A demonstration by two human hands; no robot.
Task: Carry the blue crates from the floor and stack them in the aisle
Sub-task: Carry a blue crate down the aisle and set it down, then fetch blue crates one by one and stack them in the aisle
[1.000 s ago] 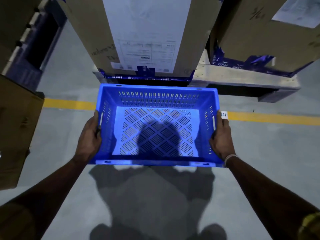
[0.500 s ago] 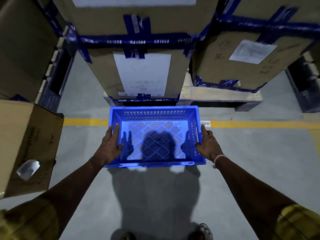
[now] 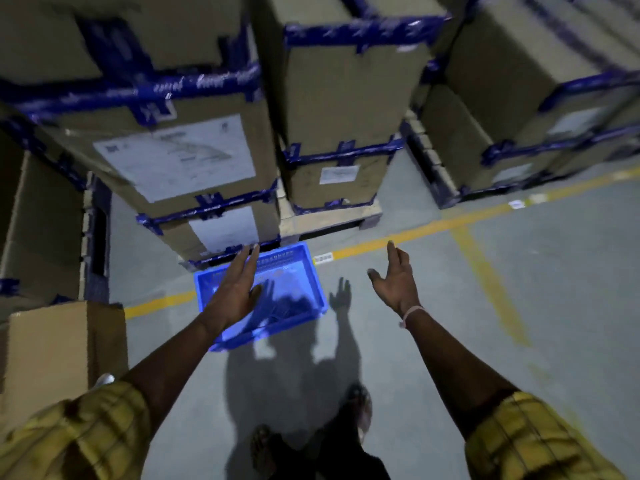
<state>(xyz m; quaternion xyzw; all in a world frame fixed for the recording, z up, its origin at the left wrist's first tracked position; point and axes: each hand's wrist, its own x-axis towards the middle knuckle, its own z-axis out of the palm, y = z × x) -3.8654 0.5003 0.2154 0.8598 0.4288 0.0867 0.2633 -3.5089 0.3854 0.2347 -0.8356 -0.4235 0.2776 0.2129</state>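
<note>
The blue slotted plastic crate (image 3: 277,292) is sitting on the grey concrete floor (image 3: 450,323), across the yellow painted line (image 3: 433,227), just in front of the stacked cardboard boxes with blue tape (image 3: 194,161). You are holding your left hand (image 3: 235,289) flat above it, fingers straight, grasping nothing. Your right hand (image 3: 396,282) is hanging relaxed and empty beside it.

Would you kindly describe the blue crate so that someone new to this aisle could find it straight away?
Find the stacked cardboard cartons bound with blue tape on the wooden pallet. On the grey floor in front of them, across the yellow floor line, sits the blue crate. It is the only open-topped, bright blue plastic thing with slotted walls; everything around it is brown cardboard.
</note>
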